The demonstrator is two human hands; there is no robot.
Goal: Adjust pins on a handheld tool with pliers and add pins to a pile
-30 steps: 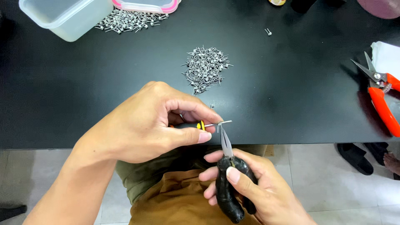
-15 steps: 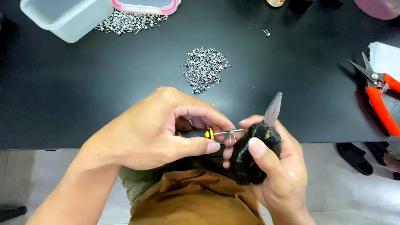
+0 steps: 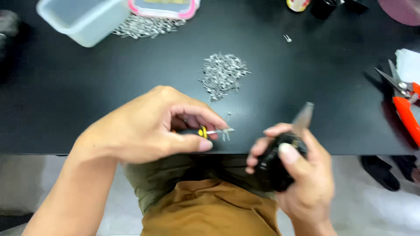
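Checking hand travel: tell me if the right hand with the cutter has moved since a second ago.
Yes. The right hand and cutter shifted rightward, away from the left hand, relative to the table edge.

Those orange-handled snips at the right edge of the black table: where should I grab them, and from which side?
Take the orange-handled snips by the orange handles, coming from the near right. The pointed blades aim up-left toward the table's middle, so the handles are probably the safe end. They run out of frame.

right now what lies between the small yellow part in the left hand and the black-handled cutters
In the head view, only a thin metal lead pointing toward the cutters; then a bare gap.
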